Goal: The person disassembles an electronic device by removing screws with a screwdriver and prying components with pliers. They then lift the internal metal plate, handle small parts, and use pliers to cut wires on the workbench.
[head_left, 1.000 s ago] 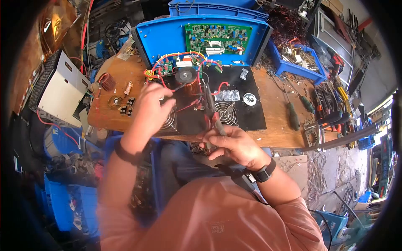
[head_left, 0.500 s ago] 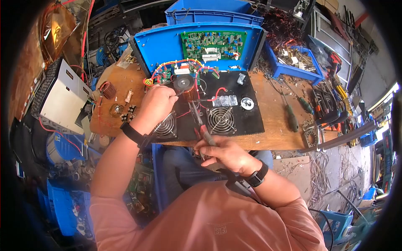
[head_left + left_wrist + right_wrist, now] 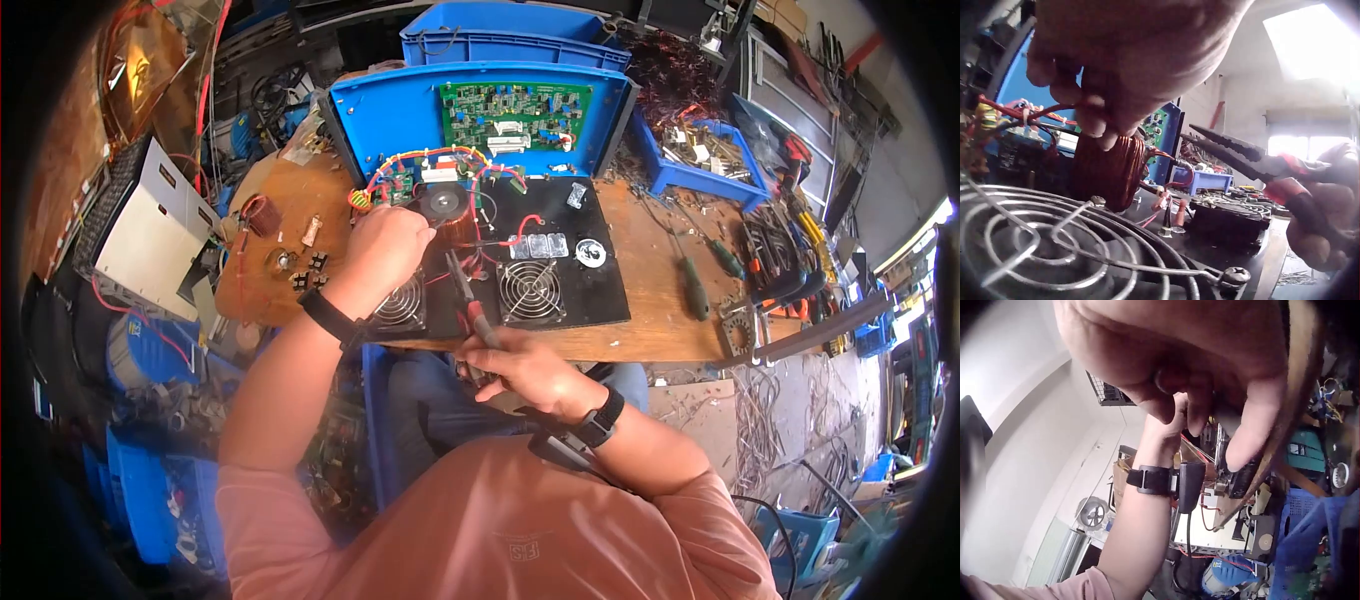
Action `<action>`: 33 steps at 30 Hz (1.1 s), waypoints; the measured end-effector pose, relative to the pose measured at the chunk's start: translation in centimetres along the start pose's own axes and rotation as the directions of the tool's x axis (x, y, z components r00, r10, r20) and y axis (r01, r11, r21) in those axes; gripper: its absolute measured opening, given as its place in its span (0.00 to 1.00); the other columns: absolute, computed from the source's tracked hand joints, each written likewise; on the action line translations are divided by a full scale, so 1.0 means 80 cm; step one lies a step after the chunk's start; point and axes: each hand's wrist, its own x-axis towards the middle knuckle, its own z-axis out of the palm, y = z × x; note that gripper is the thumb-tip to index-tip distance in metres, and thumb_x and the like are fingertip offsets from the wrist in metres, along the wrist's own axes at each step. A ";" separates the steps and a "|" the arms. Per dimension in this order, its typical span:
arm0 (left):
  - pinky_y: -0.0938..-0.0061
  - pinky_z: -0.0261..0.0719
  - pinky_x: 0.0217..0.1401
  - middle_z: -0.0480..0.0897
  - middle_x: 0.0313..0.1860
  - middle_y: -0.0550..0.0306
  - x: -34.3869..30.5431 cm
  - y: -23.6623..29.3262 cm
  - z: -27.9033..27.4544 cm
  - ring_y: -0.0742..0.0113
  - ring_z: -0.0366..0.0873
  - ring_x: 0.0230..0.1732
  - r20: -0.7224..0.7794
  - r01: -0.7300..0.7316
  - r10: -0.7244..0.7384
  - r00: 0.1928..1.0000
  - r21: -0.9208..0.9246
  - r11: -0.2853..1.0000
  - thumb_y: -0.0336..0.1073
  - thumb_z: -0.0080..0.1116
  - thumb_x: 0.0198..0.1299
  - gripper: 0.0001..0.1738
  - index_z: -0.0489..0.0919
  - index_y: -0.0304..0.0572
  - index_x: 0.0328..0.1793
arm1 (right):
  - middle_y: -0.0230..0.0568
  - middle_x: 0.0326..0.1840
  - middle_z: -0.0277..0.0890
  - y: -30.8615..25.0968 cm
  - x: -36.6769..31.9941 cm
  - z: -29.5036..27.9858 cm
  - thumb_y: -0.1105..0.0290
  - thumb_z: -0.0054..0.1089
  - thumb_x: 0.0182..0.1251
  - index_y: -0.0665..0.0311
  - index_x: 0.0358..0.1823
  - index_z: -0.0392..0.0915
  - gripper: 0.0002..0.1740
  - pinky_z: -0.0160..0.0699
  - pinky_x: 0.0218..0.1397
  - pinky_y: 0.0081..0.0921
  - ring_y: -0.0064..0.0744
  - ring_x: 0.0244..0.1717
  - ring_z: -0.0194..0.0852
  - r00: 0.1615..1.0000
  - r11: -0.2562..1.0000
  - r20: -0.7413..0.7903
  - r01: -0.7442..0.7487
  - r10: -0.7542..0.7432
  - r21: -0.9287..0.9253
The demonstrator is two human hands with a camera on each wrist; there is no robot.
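My left hand (image 3: 388,248) pinches a red wire (image 3: 1044,114) just left of the round copper-wound coil (image 3: 1109,175). In the left wrist view its fingertips hang right at the coil's top edge. My right hand (image 3: 530,370) grips long-nose pliers (image 3: 468,298) with red on the handles, near the table's front edge. The pliers' nose points up over the black base plate (image 3: 470,318), between two fans, and its jaws stand slightly apart with nothing between them. A short red lead (image 3: 522,228) lies beside several clear-covered pads. In the right wrist view the pliers are mostly hidden by my palm.
Behind the plate stands a blue panel (image 3: 400,110) with a green circuit board (image 3: 515,112). Fan grilles (image 3: 530,292) lie at the plate's front. Screwdrivers (image 3: 693,290) and other tools lie to the right, near a blue bin (image 3: 700,180); loose parts (image 3: 310,268) lie left.
My left hand has moved in beside the coil and now pinches the wire. My right hand has drawn the pliers back from the coil, a little down and left.
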 end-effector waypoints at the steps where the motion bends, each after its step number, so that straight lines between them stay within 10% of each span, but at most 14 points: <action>1: 0.51 0.78 0.49 0.84 0.32 0.44 0.000 0.002 -0.004 0.42 0.82 0.44 0.025 0.027 -0.027 0.999 -0.035 0.999 0.39 0.60 0.63 0.13 0.84 0.38 0.30 | 0.36 0.42 0.75 -0.002 0.002 0.002 0.60 0.60 0.71 0.67 0.51 0.78 0.17 0.84 0.43 0.29 0.25 0.42 0.75 1.000 1.000 -0.015 0.000 0.000 -0.016; 12: 0.59 0.79 0.49 0.84 0.36 0.43 -0.012 -0.022 -0.006 0.46 0.83 0.43 0.002 -0.012 0.013 1.000 -0.214 0.977 0.32 0.61 0.61 0.08 0.85 0.34 0.41 | 0.35 0.31 0.74 -0.032 0.033 0.012 0.60 0.59 0.70 0.68 0.41 0.76 0.15 0.77 0.27 0.28 0.26 0.29 0.73 0.990 0.959 -0.137 -0.023 -0.016 -0.281; 33: 0.59 0.80 0.47 0.85 0.39 0.45 -0.014 -0.015 -0.018 0.46 0.83 0.43 -0.040 -0.026 0.019 0.999 -0.184 0.983 0.30 0.64 0.58 0.05 0.86 0.37 0.39 | 0.38 0.37 0.75 -0.050 0.057 0.025 0.63 0.59 0.69 0.71 0.49 0.80 0.17 0.86 0.33 0.25 0.29 0.37 0.77 0.984 0.972 -0.178 -0.068 0.027 -0.227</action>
